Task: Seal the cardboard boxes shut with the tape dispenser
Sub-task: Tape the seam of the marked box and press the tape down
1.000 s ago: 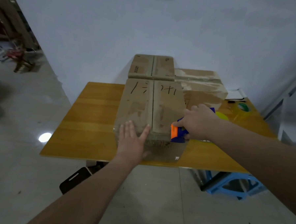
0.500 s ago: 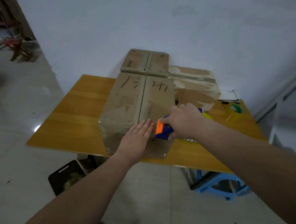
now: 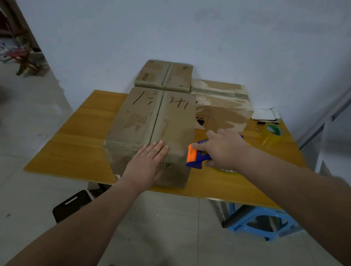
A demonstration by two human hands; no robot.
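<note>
The wooden table (image 3: 72, 139) has its far edge against the wall, and its near edge runs across in front of the person. The lettered cardboard box (image 3: 138, 118) stands at that near edge, its front face about flush with the lip. To its left the tabletop is bare out to the left edge. To its right a strip of bare wood lies between the box and a clear tape roll (image 3: 272, 134) near the right edge. Behind it, a second box (image 3: 163, 75) and a third box (image 3: 222, 107) fill the back of the table up to the wall.

The right hand (image 3: 224, 149) covers most of the tape dispenser (image 3: 195, 157). Only the dispenser's orange end, part of its blue body and a yellowish sliver under the wrist show. The handwriting on the box top cannot be read. Under the table, a blue plastic stool (image 3: 267, 223) and a dark object (image 3: 71, 204) are partly hidden by the tabletop.

The left hand (image 3: 148, 164) lies flat with straight fingers over the box's top front edge, just right of the centre seam. The right hand grips the dispenser, fingers curled round its body. The orange end is at the box's right front top corner, just beside the left hand's fingertips (image 3: 163, 148).
</note>
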